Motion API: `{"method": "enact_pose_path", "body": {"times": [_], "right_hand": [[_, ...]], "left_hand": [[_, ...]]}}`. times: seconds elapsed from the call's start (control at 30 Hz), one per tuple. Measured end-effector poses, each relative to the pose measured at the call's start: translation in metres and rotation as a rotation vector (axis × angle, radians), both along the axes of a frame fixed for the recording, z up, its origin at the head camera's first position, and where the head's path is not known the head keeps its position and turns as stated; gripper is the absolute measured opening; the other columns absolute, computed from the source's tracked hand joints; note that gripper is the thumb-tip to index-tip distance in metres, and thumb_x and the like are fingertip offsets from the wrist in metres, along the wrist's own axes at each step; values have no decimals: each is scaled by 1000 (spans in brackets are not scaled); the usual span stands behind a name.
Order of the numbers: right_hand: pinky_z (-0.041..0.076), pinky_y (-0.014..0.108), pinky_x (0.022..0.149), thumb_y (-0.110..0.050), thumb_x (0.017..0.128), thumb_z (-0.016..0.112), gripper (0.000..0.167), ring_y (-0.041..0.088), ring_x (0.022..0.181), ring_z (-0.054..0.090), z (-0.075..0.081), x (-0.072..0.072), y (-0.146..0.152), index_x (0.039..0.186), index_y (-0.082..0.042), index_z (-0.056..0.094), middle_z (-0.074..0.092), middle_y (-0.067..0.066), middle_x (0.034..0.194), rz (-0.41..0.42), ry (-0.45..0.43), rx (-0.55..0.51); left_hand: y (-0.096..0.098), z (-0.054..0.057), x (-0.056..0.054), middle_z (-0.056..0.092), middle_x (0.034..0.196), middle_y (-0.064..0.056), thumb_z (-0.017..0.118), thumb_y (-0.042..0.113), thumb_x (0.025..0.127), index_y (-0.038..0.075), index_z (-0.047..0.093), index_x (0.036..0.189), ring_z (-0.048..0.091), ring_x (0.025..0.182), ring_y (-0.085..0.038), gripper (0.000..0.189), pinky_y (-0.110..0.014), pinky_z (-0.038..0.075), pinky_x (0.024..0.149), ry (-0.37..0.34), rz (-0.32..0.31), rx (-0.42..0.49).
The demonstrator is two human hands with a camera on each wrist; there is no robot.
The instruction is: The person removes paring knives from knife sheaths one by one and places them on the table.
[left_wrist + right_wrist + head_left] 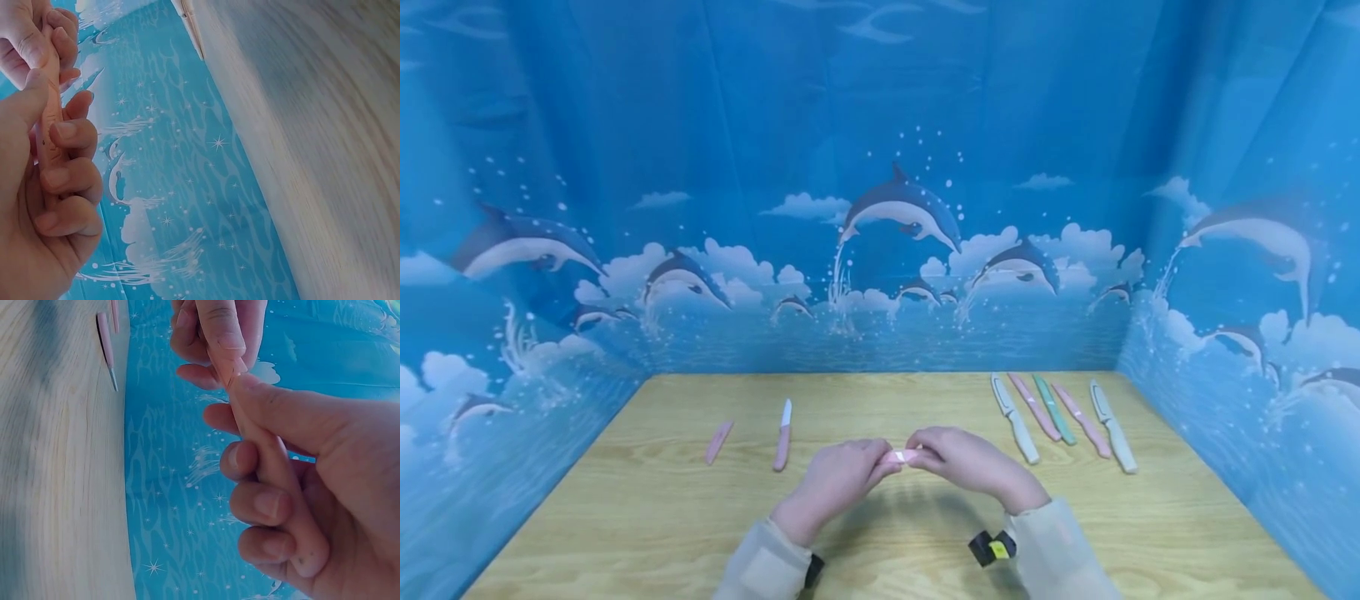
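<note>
A pink knife (901,457) with a matching pink blade cover spans both hands above the middle of the table. My left hand (842,475) grips the cover (52,128), with fingers curled round it and the thumb along its side. Around the pink handle (270,453) my right hand (967,462) is curled, its thumb near the joint with the cover. A small pale band shows between the two hands; most of the blade is hidden. To the left lie an uncovered pink knife (782,442) with a white blade and a separate pink blade cover (718,442).
Toward the right of the wooden table (647,517) lies a row of knives: a white one (1024,437), a pink one (1037,410), a green one (1055,410), another pink one (1082,420) and another white one (1122,446). Blue dolphin-print curtains (760,167) enclose the table.
</note>
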State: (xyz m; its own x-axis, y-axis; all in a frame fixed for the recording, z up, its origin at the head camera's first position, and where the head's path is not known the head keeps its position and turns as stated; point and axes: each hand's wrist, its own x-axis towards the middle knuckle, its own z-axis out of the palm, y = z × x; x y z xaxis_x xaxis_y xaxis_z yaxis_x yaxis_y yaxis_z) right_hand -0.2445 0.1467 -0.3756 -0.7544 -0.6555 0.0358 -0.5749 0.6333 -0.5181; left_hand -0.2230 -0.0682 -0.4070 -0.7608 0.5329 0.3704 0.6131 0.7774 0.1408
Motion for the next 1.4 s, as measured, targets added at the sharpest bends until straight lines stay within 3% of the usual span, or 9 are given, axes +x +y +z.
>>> {"method": "enact_pose_path", "body": {"times": [0.23, 0.73, 0.97, 1.13, 1.4], "right_hand": [[52, 28, 74, -36, 101, 49, 27, 6, 85, 63, 2, 0, 0, 107, -17, 66, 68, -7, 98, 5, 6, -5], [52, 27, 73, -34, 101, 49, 26, 9, 86, 64, 3, 0, 2, 108, -16, 66, 67, -6, 98, 31, -21, -17], [52, 26, 73, -33, 100, 51, 24, 6, 84, 63, 0, 0, 1, 107, -16, 66, 68, -6, 98, 31, -15, -15], [52, 26, 72, -32, 100, 52, 22, 12, 84, 64, -2, 0, 1, 106, -16, 66, 68, -4, 97, 28, -25, -21], [51, 24, 70, -30, 100, 52, 21, 13, 81, 64, 0, 0, 1, 105, -15, 66, 69, -2, 96, 37, -18, -27]], "left_hand": [[-1, 2, -1, 60, 69, 9, 45, 47, 99, 17, 61, 88, 49, 57, -3, 35, -21, 40, 49, 18, -5, 8], [-1, 1, -1, 51, 65, 14, 44, 46, 99, 20, 60, 89, 40, 54, -1, 32, -19, 35, 48, -35, 3, 7], [-1, 1, 0, 53, 67, 13, 43, 49, 99, 20, 60, 89, 43, 56, -1, 34, -20, 37, 49, -56, 9, 13], [-2, 0, 1, 54, 68, 13, 42, 50, 99, 21, 60, 90, 45, 58, -1, 35, -20, 39, 50, -64, 14, 14], [-2, 1, 1, 50, 65, 14, 44, 47, 99, 20, 59, 89, 41, 55, -1, 33, -19, 36, 48, -70, 1, 19]]}}
